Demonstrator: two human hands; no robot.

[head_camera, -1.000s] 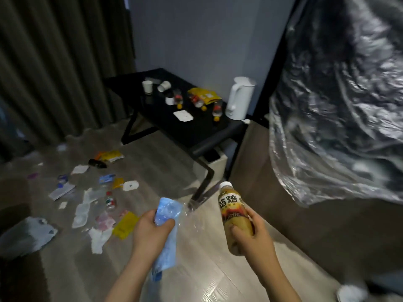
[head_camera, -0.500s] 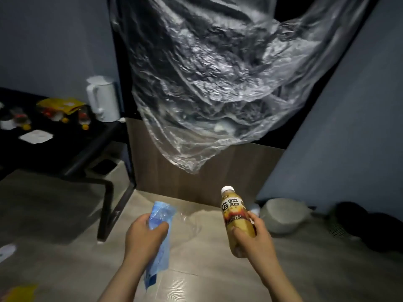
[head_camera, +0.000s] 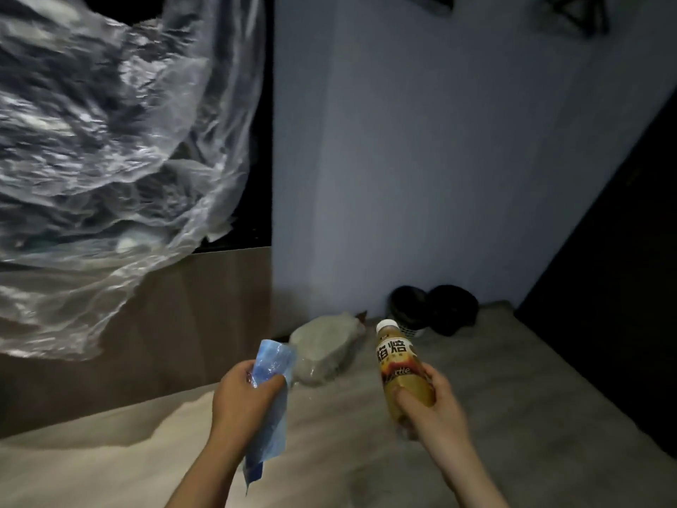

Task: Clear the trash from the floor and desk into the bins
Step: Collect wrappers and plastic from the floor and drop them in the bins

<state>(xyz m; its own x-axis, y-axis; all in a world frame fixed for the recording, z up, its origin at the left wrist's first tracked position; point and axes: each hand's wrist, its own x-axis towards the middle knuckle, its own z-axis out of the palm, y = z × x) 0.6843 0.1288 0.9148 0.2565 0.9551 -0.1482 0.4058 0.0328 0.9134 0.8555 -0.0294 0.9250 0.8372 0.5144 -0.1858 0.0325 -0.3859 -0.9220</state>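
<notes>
Nearest, at about 7 o'clock in the view, the left hand (head_camera: 246, 401) is clenched around a crumpled blue plastic wrapper (head_camera: 269, 405), thumb across its front; the wrapper's top sticks up above the fist and its long tail hangs down past the wrist. At 5 o'clock the right hand (head_camera: 434, 412) is wrapped around the lower half of a plastic drink bottle with a white cap, a brown-and-cream label and tan liquid inside (head_camera: 401, 372). The bottle is held nearly upright, its cap leaning slightly toward 11 o'clock. Both forearms come up from the bottom edge, well apart from each other.

Under them runs a pale wood-look floor (head_camera: 110, 467), bright at 7 o'clock and in shadow toward 4 o'clock. Just beyond the hands, near the middle at 6 o'clock, sits a round bin lined with a whitish crinkled plastic bag (head_camera: 324, 348), standing on the floor at the foot of the wall. Further back, at about 5 o'clock from the centre, two dark round bins (head_camera: 434, 309) stand side by side against a pale blue wall (head_camera: 439, 159); what they hold cannot be made out.

From 9 to 11 o'clock a large sheet of clear crumpled plastic film (head_camera: 102, 152) hangs over a dark opening and a brown wooden panel (head_camera: 190, 324).
</notes>
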